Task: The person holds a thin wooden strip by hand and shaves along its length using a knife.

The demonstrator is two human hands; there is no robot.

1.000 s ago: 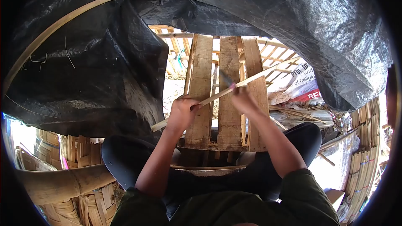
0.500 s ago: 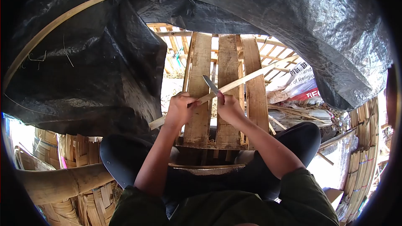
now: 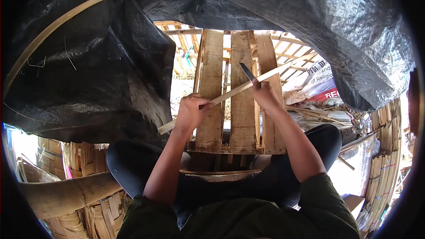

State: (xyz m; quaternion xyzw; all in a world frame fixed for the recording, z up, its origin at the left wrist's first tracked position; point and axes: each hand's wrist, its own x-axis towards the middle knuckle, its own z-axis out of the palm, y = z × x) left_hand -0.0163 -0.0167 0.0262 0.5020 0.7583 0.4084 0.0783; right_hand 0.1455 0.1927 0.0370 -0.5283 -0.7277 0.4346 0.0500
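Note:
My left hand (image 3: 191,111) is closed around a long, pale bamboo strip (image 3: 233,91), which slants from the lower left up to the right. Its lower end sticks out past my left wrist. In my right hand (image 3: 265,95) is a knife (image 3: 246,71), its dark blade pointing up and left across the strip. The handle is hidden inside my fingers. Blade and strip cross right beside my right fingers. Both hands are over a slatted wooden bench (image 3: 242,128) made of rough planks.
Black plastic sheeting (image 3: 88,84) hangs at the left and overhead, with a curved strip (image 3: 57,24) against it. A printed sack (image 3: 316,82) lies at the right beside loose strips. Bundled bamboo slats (image 3: 383,163) stand far right; a thick bamboo pole (image 3: 75,192) lies at lower left.
My right hand and the knife have slid up and right along the bamboo strip, away from my left hand. The left hand has stayed nearly in place, holding the strip.

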